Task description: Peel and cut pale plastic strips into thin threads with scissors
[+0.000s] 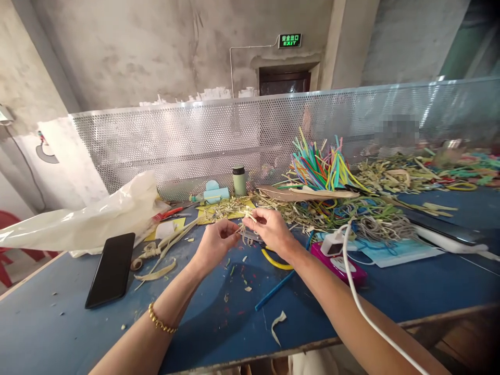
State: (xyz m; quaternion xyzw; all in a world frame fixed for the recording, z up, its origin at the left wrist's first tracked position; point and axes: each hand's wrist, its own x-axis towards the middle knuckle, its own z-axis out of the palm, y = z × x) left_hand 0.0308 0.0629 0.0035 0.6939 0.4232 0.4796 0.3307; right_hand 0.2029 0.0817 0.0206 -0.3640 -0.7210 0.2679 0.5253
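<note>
small bundle of pale strips is held up btwn two bare hands, above the blue worktop. r. hand has thumb & fingers pinched on it; l. hand has thumb & fingertips close together by the dangling ends, tho whether it grips can't be told. the bundle looks v. light, soft & bendy, prob. dry rather than slippery; thin ends may fray or split if tugged hard. best hold: fingertips on the thicker part, ends guided gently. just beyond the hands, a litter of similar strips, w/ a green flask behind. left of l. hand, a black phone; beside r. forearm, a magenta box. nearer the wearer, below the hands: a blue tube & a curled pale scrap.
</note>
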